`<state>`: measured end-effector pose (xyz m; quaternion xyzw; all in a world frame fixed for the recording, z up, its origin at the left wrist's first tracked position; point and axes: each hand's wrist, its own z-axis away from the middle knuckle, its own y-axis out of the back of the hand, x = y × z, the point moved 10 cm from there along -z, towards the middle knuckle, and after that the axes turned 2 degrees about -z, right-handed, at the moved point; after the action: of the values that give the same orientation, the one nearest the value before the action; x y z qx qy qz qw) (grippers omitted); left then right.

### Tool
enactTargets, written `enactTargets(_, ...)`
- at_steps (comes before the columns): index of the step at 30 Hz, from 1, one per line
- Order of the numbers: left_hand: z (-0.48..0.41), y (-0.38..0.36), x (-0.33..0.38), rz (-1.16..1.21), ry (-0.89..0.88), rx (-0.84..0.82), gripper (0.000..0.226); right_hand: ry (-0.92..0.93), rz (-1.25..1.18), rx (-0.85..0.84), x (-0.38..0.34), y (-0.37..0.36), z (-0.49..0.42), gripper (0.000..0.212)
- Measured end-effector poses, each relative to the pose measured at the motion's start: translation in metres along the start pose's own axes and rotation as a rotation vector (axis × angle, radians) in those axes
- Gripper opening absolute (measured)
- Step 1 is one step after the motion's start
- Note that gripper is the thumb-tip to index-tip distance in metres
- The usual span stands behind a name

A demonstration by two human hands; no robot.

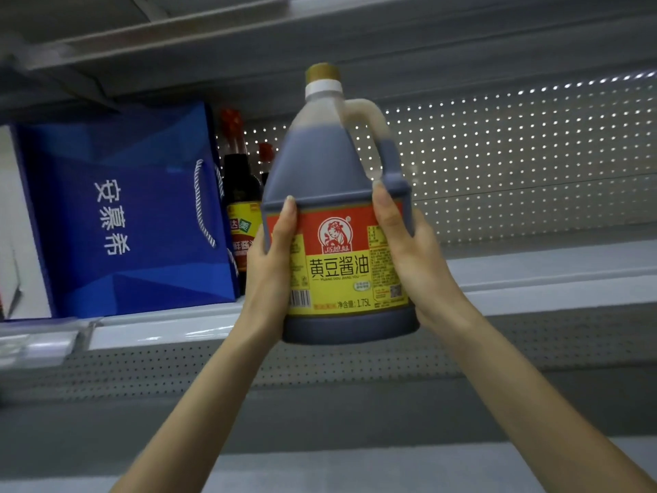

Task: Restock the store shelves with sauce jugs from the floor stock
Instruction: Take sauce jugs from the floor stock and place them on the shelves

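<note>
Both hands hold a soy sauce jug upright in the air before the shelf: the left hand and right hand clamp its sides, fingers curled round it. Left on the shelf stand a blue gift bag and soy sauce bottles.

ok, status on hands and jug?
Left hand and right hand grip sauce jug, upright, held before the shelf. Not set down yet. Blue bag and dark bottles stand on shelf, left of jug.
</note>
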<state>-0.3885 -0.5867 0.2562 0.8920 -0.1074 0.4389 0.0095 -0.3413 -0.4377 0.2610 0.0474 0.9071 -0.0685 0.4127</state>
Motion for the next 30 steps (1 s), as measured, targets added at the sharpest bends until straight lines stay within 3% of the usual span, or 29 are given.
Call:
enactTargets(7,-0.047,-0.001,-0.001,-0.026,-0.035,-0.044,0.074,0.058,0.085,0.089,0.007,0.002,-0.042,0.076)
enactTargets(13,-0.078,-0.011,-0.047,-0.041,0.093,-0.072,0.086,-0.018,0.155,0.061,0.038,0.015,-0.074,0.105)
enactTargets(21,-0.110,-0.012,-0.074,-0.141,0.145,-0.056,0.047,-0.112,0.343,-0.012,0.069,0.022,-0.107,0.101)
enactTargets(25,-0.111,-0.009,-0.056,-0.259,0.013,-0.075,0.026,-0.135,0.434,-0.045,0.068,0.023,-0.111,0.105)
enactTargets(27,-0.110,-0.008,-0.039,-0.343,-0.112,-0.115,0.038,-0.132,0.526,-0.033,0.063,0.024,-0.109,0.118)
enactTargets(30,-0.113,-0.012,-0.021,-0.482,-0.175,-0.160,0.064,-0.088,0.730,-0.176,0.063,0.007,-0.098,0.136)
